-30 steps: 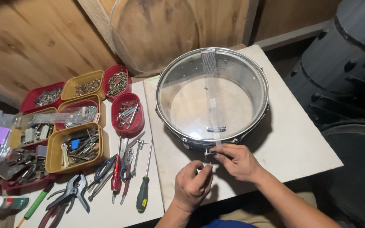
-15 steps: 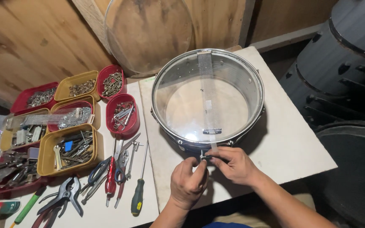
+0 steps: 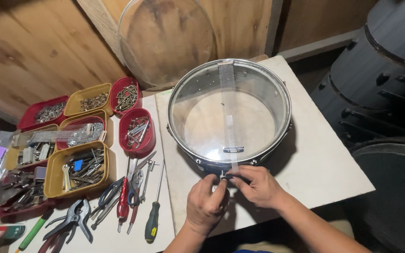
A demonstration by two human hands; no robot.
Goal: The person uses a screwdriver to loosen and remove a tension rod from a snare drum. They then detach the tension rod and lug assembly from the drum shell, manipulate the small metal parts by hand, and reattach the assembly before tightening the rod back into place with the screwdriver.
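A metal snare drum (image 3: 268,89) lies on a white table (image 3: 324,168) with its clear bottom head up and the snare wire strip (image 3: 228,107) running across it. Both of my hands meet at the drum's near edge. My left hand (image 3: 207,201) pinches a small metal part at the rim. My right hand (image 3: 254,185) grips a small dark piece on the strap end of the snare wires, against the shell. What sits between the fingertips is mostly hidden.
Red and yellow trays (image 3: 78,150) of screws and small metal parts stand at the left. Pliers, clamps and a green-handled screwdriver (image 3: 153,220) lie beside them. A clear drum head (image 3: 165,40) leans on the wooden wall. Dark drum shells (image 3: 380,79) stand at the right.
The view has shifted a little, and both hands have closed in on the drum's near rim. The drum itself has stayed in place.
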